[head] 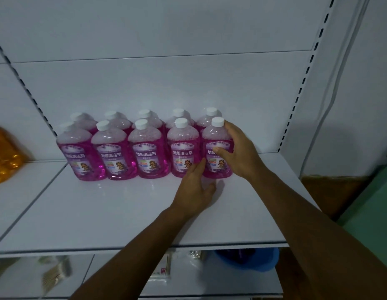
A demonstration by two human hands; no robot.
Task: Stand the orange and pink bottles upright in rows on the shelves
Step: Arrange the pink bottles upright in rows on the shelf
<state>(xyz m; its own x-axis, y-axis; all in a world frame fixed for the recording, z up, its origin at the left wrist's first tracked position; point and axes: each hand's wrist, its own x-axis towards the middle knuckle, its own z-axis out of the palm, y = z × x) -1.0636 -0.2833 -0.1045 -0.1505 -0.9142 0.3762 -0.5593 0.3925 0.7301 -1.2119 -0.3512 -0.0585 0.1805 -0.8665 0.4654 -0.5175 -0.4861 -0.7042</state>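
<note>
Standing upright on the white shelf [123, 213], ten pink bottles [114, 152] are seen in two rows of five, back and front. The rightmost front bottle [218, 167] is grasped by the right hand [238, 152], while its base is touched by the straight fingers of the left hand [194, 191]. Orange bottles [4, 156] are glimpsed at the far left, their arrangement unclear. The pink rows are judged nearly finished.

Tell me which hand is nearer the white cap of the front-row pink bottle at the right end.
Right. The right hand grips that bottle, fingertips just beside its cap. The left hand sits low at the bottle's base, on the shelf.
</note>
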